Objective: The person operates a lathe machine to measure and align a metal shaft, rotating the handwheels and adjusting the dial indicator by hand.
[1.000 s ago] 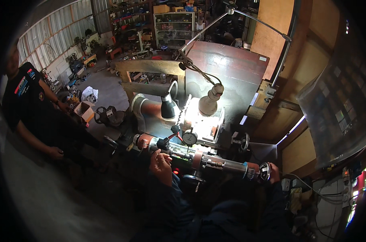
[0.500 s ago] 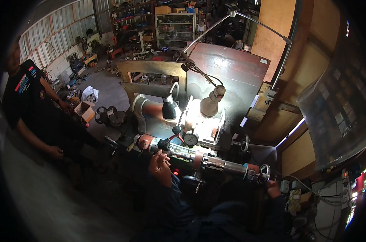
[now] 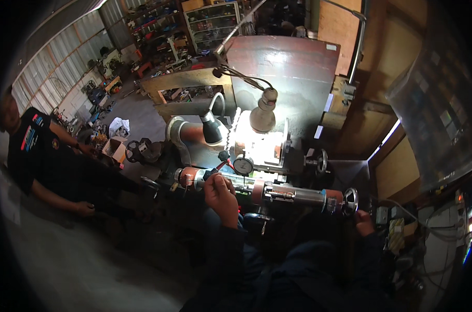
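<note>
My left hand (image 3: 223,202) is raised at the front of a grinding machine, its fingers curled into a pinch. Its fingertips lie over a black clamp piece beside a round dial gauge (image 3: 243,165); anything between them is too small to make out. The gauge stands over a long metal shaft assembly (image 3: 301,194) with reddish end housings. At the right end of that assembly is a silver handwheel (image 3: 351,202). My right hand (image 3: 364,223) is closed at the wheel's lower right rim, its grip partly in shadow.
A black lamp (image 3: 212,130) and a hanging work light (image 3: 263,117) shine over the brightly lit machine. A second handwheel (image 3: 323,161) stands behind at right. A person in a dark shirt (image 3: 38,151) is at the left. Cables and boxes (image 3: 397,231) crowd the right.
The whole view has shifted and tilted. My left hand has risen closer to the dial gauge and now covers part of the black clamp piece. My right hand stays at the handwheel.
</note>
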Tool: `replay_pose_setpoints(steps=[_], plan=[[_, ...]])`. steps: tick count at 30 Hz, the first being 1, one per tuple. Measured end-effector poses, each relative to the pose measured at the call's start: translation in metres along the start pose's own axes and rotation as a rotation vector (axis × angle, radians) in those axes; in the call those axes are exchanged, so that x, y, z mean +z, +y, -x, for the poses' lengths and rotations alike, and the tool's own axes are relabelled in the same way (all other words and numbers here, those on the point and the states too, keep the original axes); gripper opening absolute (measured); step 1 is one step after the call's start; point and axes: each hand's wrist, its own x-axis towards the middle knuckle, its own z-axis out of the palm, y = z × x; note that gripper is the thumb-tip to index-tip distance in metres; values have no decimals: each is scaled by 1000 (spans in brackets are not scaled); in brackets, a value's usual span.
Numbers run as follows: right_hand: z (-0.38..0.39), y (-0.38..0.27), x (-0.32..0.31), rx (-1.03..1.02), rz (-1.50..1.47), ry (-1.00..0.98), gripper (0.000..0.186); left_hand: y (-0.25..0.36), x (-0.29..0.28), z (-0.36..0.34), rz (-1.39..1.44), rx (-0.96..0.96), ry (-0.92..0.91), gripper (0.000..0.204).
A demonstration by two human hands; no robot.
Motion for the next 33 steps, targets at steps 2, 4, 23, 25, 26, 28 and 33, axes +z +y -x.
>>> replay_pose_setpoints(steps=[2,4,23,25,26,28,33], plan=[[-1,9,6,98,-81,-43,21,-1,7,4,-17,-17,6,11],[-4,18,16,172,-208,-75,23,-2,9,8,-1,-29,0,12],[-5,17,31,281,-448,-19,29,11,16,28,-644,337,-8,12],[-5,18,30,399,-474,-115,30,21,15,31,-795,393,-54,11],[-4,19,29,407,-459,-125,30,24,16,32,-922,439,-83,10],[-5,18,29,362,-360,-97,31,29,14,25,-877,448,-204,6],[-5,16,28,341,-449,-96,30,30,-2,10,-631,304,-414,8]])
